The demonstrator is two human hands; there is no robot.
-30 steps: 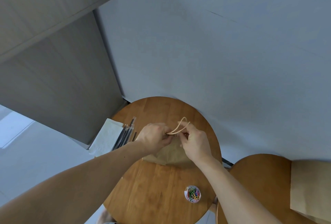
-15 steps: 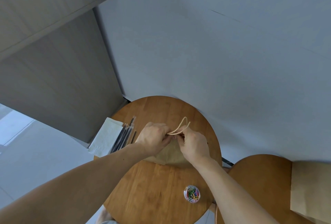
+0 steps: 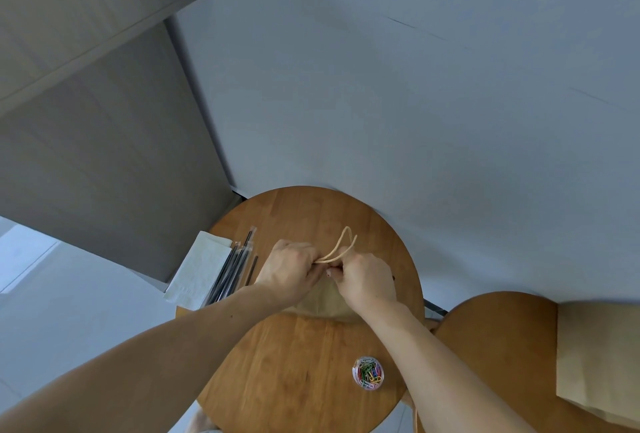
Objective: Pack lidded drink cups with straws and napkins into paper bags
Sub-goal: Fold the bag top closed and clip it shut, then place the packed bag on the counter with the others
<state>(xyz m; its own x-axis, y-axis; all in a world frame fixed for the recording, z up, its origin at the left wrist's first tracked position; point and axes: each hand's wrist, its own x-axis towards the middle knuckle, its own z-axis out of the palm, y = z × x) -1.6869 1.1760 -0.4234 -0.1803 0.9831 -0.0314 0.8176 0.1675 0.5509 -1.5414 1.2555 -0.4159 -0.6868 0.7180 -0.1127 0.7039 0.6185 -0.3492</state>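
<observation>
Both of your hands are closed at the top of the paper bag [image 3: 323, 302], which stands near the middle of the round desk [image 3: 304, 363]. Your left hand [image 3: 287, 270] has its fingers curled and pinches the bag's mouth where the two cord handles [image 3: 341, 245] rise. Your right hand [image 3: 367, 280] pinches the same spot from the other side, so the two hands meet there. No cup shows from this angle, and you cannot tell whether one already sits inside the bag. The step looks like bringing the bag's top together, so hold the two paper edges level before you press them, and let the handles stand free above your fingers instead of trapping them in a fold. Pinch lightly: thin paper creases and tears at the handle roots if you twist. To your left, the wrapped straws [image 3: 232, 270] lie just beside your left hand, with the napkins [image 3: 197, 270] beyond them overhanging the desk's edge, so an outward swing of that wrist could sweep them off. The small tub of coloured paper clips [image 3: 368, 372] sits near the front rim, under the line of your right forearm. Bare wood shows beyond the handles toward the wall. A second desk [image 3: 491, 346] on your right carries flat brown bags [image 3: 595, 356].
</observation>
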